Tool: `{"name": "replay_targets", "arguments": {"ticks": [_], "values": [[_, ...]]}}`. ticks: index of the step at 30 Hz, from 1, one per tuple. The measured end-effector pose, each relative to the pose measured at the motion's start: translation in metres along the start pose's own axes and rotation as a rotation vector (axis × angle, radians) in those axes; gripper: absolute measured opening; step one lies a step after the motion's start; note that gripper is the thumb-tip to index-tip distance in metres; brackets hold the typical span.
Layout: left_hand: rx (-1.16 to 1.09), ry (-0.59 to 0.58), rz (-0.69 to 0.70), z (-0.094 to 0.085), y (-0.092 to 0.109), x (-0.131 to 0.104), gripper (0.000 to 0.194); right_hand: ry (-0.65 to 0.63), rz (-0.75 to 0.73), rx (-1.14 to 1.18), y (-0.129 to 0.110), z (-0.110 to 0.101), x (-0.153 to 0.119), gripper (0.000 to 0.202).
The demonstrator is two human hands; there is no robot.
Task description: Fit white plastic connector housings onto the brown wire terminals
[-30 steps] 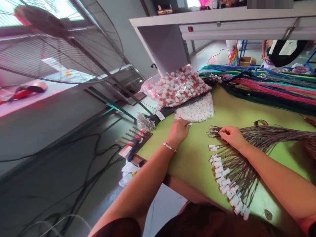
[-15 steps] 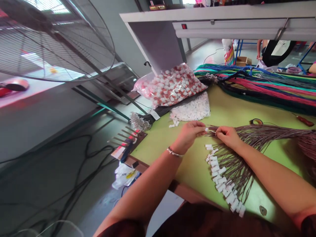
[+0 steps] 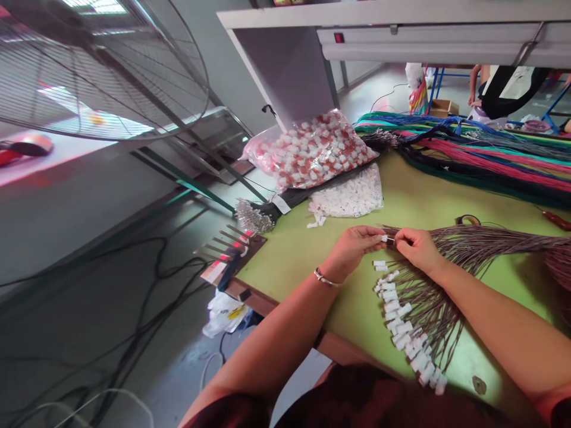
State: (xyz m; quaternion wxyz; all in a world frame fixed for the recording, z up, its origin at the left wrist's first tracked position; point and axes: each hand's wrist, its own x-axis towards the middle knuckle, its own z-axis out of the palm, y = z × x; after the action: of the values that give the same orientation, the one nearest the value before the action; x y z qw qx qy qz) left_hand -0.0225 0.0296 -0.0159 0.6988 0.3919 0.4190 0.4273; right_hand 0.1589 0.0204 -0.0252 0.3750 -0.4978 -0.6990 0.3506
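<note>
My left hand (image 3: 357,248) pinches a small white connector housing (image 3: 384,238) between thumb and fingertips. Close beside it on the right, my right hand (image 3: 417,246) is closed on the end of a thin wire (image 3: 391,240), which meets the housing; how deep it sits inside I cannot make out. Under and behind the right hand runs a long bundle of brown wires (image 3: 482,241). Nearer to me, several wires fan out with white connectors (image 3: 404,327) on their ends, lying in a slanting row on the green table (image 3: 285,270).
Beyond my hands lie a bag of white connectors (image 3: 350,193) and a bigger bag of white-and-red parts (image 3: 319,151). Coloured wire bundles (image 3: 491,148) stretch across the back right. A metal-pronged rack (image 3: 229,244) stands at the left edge. Black tape (image 3: 468,220) and a red-handled tool (image 3: 557,220) lie right.
My left hand has moved right with the connector housing, closer to my right hand, so the housing and wire end now meet. The view has shifted slightly.
</note>
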Motion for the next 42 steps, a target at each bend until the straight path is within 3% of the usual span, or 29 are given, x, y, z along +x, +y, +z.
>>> {"name": "replay_targets", "arguments": {"ticks": [8, 16, 29, 37, 42], "values": [[0.366, 0.039, 0.195, 0.013, -0.006, -0.004, 0.007, -0.045, -0.072, -0.155, -0.003, 0.0, -0.002, 0.015], [0.227, 0.058, 0.114, 0.011, -0.012, -0.001, 0.021, -0.042, -0.014, -0.148, -0.001, -0.004, -0.002, 0.011], [0.36, 0.115, 0.125, 0.022, -0.023, -0.004, 0.006, -0.044, -0.129, -0.286, -0.002, 0.002, -0.002, 0.013], [0.072, 0.17, 0.127, 0.026, -0.022, -0.005, 0.02, 0.011, -0.057, -0.155, -0.003, 0.0, -0.004, 0.014], [0.071, 0.156, 0.132, 0.022, -0.021, -0.002, 0.021, 0.031, 0.03, -0.047, -0.002, 0.001, -0.003, 0.013]]}}
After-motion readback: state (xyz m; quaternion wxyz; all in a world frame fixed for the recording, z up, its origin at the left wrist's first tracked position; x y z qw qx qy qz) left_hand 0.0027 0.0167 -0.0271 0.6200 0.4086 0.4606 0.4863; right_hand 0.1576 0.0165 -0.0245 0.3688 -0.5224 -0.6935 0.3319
